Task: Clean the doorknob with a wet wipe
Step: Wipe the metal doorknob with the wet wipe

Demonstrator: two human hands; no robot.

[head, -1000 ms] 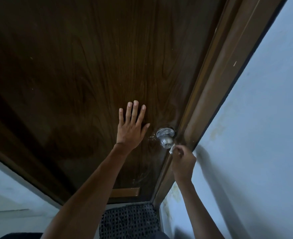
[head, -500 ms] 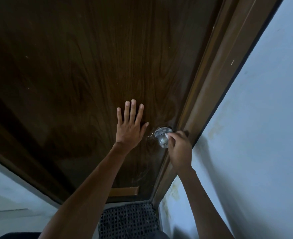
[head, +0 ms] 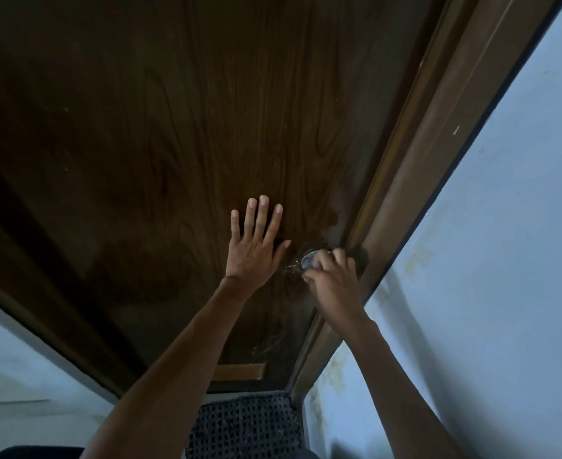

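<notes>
Two hands: both raised at a dark wooden door point(head: 173, 134), nothing else in play.
Left hand point(head: 254, 248): flat on the door panel, fingers spread wide and straight, holding nothing; thumb tip near the knob but apart from it.
Right hand point(head: 334, 281): curled over the doorknob point(head: 307, 260), fingers bent tight around it from the frame side.
Doorknob: metal, round, at the door's right edge just beside the frame point(head: 438, 154); only a sliver of its left face visible past the knuckles.
Wet wipe: not visible now; likely bunched under the right fingers against the knob, but impossible to confirm.
Step in hand: wiping of the knob itself, judging by the closed grasp and the bracing palm.
Progress: seemingly mid-way; no way to read how clean the metal is.
Next move: probably a twist of the wrist to carry the wipe round the knob's far side and neck, with steady pressure from the left palm against door swing.
Risk: slipping of a small wipe out from under the fingers; turning of the latch instead of rubbing.
Surroundings: pale wall point(head: 488, 260) to the right, woven mat point(head: 243, 425) at the door's foot.
</notes>
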